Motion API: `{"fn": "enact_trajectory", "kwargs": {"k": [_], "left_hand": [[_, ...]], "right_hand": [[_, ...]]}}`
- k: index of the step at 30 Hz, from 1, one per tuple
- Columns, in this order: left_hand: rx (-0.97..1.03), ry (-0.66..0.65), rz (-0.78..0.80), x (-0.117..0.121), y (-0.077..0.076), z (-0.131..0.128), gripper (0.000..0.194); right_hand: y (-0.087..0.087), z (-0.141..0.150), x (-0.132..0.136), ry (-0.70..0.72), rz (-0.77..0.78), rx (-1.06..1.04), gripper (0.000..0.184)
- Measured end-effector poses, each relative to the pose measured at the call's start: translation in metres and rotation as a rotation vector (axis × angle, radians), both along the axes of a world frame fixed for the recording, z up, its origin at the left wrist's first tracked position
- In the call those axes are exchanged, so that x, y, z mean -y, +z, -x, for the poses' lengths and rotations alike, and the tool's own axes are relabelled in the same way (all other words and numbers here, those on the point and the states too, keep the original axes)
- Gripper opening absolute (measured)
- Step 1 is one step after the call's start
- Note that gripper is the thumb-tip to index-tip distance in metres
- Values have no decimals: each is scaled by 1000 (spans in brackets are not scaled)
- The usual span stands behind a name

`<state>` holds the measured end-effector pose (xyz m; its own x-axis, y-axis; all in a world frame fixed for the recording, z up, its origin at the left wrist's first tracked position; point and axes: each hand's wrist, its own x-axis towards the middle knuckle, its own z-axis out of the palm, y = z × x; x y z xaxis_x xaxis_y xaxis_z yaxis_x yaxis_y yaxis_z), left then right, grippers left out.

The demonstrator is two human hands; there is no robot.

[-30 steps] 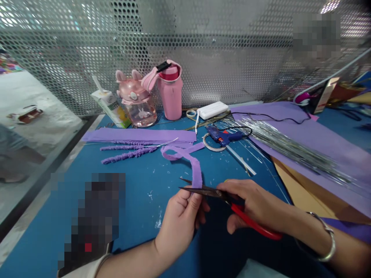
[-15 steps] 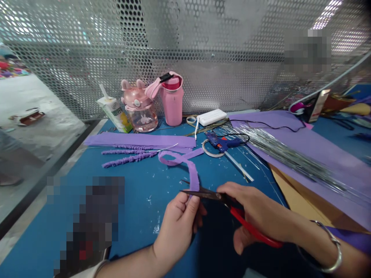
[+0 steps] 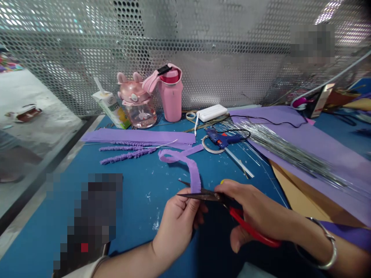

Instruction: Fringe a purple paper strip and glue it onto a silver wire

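My left hand (image 3: 181,222) pinches the near end of a narrow purple paper strip (image 3: 194,173) between thumb and fingers. One edge of the strip is finely fringed, and its far end curls into a loop on the table. Wrapped around red-handled scissors (image 3: 249,228), my right hand (image 3: 246,208) holds them with the blades parted. The blades lie across the strip just above my left thumb. Beyond the loop are fuzzy purple stems (image 3: 127,155) and a stack of flat purple strips (image 3: 139,136).
A blue glue gun (image 3: 223,139) rests by a tape roll (image 3: 206,146). Thin wires (image 3: 290,150) lie on purple sheets at right. A drink carton (image 3: 111,110), a clear bottle (image 3: 142,114), a pink bottle (image 3: 171,100) and a white power bank (image 3: 212,112) stand near the perforated metal panel (image 3: 232,81).
The view has shifted slightly. Both hands stay at the strip, and the scissor blades remain parted across it with little visible movement.
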<state>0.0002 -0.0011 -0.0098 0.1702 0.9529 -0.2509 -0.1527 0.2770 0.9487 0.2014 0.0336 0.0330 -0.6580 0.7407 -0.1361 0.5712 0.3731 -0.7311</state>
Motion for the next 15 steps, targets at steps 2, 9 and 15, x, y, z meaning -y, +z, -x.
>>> {"fn": "enact_trajectory", "kwargs": {"k": [2,9,15], "left_hand": [[-8,0,-3,1,0,0,27],[-38,3,-8,2,-1,1,29],[-48,9,15,2,-1,0,30]], "right_hand": [[1,1,0,-12,1,20,64],[1,4,-3,-13,10,14,49],[-2,3,-4,-23,7,8,44]]}}
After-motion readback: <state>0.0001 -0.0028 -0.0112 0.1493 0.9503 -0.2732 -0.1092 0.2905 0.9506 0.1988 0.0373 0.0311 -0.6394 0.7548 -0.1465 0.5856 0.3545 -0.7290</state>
